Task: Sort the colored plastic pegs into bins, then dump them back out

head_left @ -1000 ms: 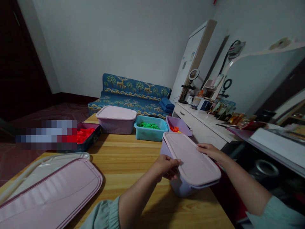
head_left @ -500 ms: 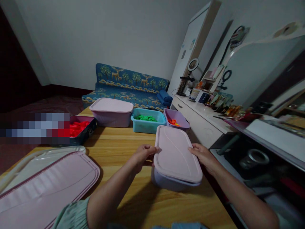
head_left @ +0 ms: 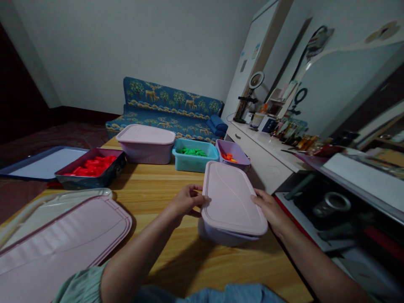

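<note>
A pale pink lid (head_left: 233,198) lies over a lavender storage box (head_left: 225,238) at the right side of the table. At the near edge a narrow dark gap shows between lid and box. My left hand (head_left: 189,201) pinches the lid's left edge, thumb on top and fingers partly hidden beneath. On the opposite long edge, my right hand (head_left: 268,208) grips the rim, thumb on top, its other fingers mostly hidden. What lies inside this box is out of sight.
Along the wooden table's (head_left: 151,181) far side stand a lidded pink box (head_left: 147,152), a turquoise bin (head_left: 194,163) of green pieces and a purple bin (head_left: 235,153) with orange ones. Left are a dark case (head_left: 86,182) of red pieces and loose lids (head_left: 66,244). A dresser (head_left: 265,143) stands right.
The view has shifted slightly, and the scene sits a little higher in it. Both my hands stay on the lid's edges, with no clear movement of lid or box.
</note>
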### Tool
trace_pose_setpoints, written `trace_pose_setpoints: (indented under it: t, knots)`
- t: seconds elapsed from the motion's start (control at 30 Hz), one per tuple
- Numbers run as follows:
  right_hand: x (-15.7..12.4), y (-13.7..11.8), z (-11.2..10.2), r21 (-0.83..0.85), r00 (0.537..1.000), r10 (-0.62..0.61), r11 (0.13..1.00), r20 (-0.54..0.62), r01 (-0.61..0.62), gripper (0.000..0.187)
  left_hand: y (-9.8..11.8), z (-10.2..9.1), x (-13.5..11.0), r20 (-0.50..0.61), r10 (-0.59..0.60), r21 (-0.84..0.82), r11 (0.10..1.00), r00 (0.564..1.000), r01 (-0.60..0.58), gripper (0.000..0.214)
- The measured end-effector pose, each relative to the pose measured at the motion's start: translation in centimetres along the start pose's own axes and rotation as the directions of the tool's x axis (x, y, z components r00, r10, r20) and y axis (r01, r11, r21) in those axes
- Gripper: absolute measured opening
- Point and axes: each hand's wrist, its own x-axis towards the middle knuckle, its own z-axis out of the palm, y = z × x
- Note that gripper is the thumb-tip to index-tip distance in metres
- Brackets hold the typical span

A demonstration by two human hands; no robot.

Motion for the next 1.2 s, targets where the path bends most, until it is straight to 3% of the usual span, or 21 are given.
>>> trace_pose_setpoints:
  t: [0.23, 0.37, 0.57, 0.77, 0.97, 1.1, 1.2]
  knots:
    - [-0.8, -0.3, -0.8, -0.175, 0.999, -0.035, 0.984, -0.017, 0.031, 0.045, 0.3, 0.3, 0.0, -0.039, 0.069, 0.096, 0.993, 0.997, -0.065, 0.049]
    - [-0.6, -0.3, -1.2, -0.436, 0.986, -0.163, 0.890, -0.032, 0.133, 0.032, 0.6, 0.4, -0.1, -0.072, 0.123, 0.188, 0.976, 0.990, -0.108, 0.052]
    - [-0.6, -0.9, -1.3, -0.623, 0.985, -0.172, 0.771, 0.000, 0.134, 0.024, 1.0, 0.7, 0.3, -0.115, 0.235, 0.269, 0.943, 0.965, -0.198, 0.051]
    - [-1.3, -1.7, -1.5, -0.645, 0.984, -0.179, 0.753, -0.003, 0.135, 0.023, 1.9, 0.7, 0.0, -0.123, 0.205, 0.226, 0.958, 0.971, -0.174, 0.048]
    - [-1.5, -1.2, -2.0, -0.624, 0.984, -0.177, 0.768, 0.007, 0.142, 0.023, 1.3, 0.6, 0.0, -0.087, 0.150, 0.211, 0.969, 0.985, -0.129, 0.049]
    - [-1.1, -0.1, -1.7, -0.580, 0.982, -0.188, 0.798, 0.015, 0.162, 0.026, 1.1, 0.7, 0.1, -0.080, 0.134, 0.168, 0.978, 0.988, -0.120, 0.041]
    - [-0.6, 0.3, -1.3, -0.469, 0.984, -0.177, 0.867, 0.024, 0.167, 0.032, 1.2, 0.7, 0.3, -0.100, 0.131, 0.124, 0.985, 0.986, -0.118, 0.043]
